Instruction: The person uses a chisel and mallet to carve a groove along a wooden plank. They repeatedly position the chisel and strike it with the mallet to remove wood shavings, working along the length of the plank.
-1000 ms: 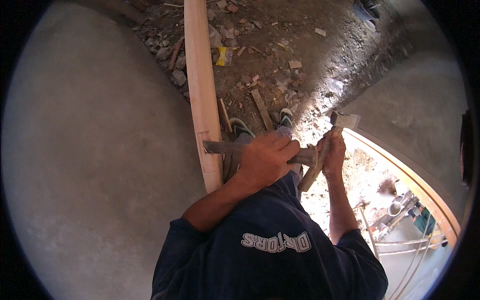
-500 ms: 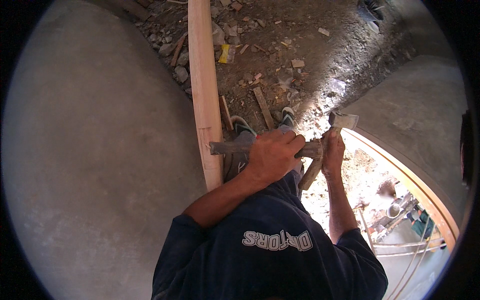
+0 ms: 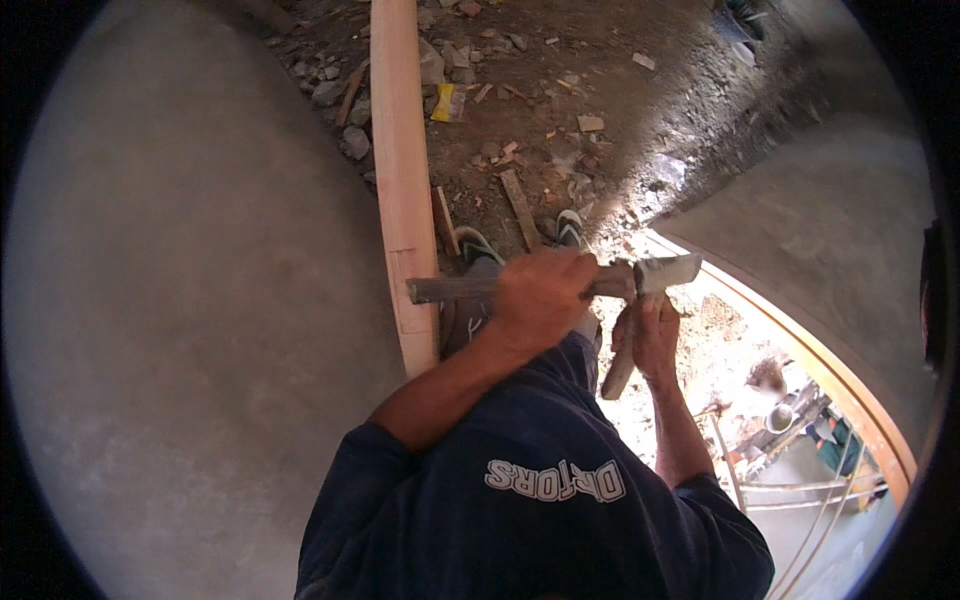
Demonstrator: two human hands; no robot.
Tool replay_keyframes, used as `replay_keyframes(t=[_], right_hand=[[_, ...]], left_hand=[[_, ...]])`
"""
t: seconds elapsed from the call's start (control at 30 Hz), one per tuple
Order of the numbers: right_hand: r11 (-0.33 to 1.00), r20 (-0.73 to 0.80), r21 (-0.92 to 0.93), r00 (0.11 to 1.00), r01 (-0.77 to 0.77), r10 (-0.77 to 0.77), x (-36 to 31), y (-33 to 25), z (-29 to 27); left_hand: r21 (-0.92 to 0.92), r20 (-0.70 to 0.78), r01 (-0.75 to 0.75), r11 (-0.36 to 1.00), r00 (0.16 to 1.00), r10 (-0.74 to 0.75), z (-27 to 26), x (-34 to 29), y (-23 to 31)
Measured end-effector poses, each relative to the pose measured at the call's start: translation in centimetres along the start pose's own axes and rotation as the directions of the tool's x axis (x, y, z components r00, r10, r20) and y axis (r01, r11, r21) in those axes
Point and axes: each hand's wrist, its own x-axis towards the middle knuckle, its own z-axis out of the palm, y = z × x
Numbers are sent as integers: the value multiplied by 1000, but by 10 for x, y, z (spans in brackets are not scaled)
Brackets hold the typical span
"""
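My left hand (image 3: 540, 300), a little blurred, is wrapped round a thick dark wooden handle (image 3: 440, 290) held level across my front. Its right end meets a flared grey metal tool head (image 3: 668, 272); exactly how they join cannot be told. Just below that head my right hand (image 3: 655, 335) is closed on a hatchet-like tool, whose short wooden shaft (image 3: 618, 375) slants down toward my body. The left tip of the dark handle overlaps a long pale timber beam (image 3: 403, 180) in view; whether they touch is unclear. Shallow cut lines mark the beam's near end.
A smooth grey cement surface (image 3: 190, 300) fills the left side. Stones, wood offcuts (image 3: 520, 208) and a yellow wrapper (image 3: 447, 103) litter the dirt ahead of my feet. At right, a curved-looking wooden edge (image 3: 800, 340) borders a bright opening with a round container (image 3: 780, 418) beyond.
My right hand and the metal head have come down toward my body, and the head now lies against the dark handle's right end. My left hand keeps its grip on that handle.
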Motion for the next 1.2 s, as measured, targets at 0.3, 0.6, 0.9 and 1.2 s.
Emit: replay_keyframes(t=[0.3,0.6,0.9,1.2], right_hand=[[939,-10,320,991,-124,135,5,-32,10],[756,-195,642,928,-125,318,21,-21,10],[961,-59,234,985,-145,163,27,-27,15],[968,-119,238,987,-79,110,35,-32,11]], left_hand=[[75,33,6,997,999,-8,3,1,-5],[115,74,66,991,994,-75,5,2,-11],[16,44,77,997,996,-78,-11,3,-2],[-238,-122,-39,971,993,10,-46,6,11]])
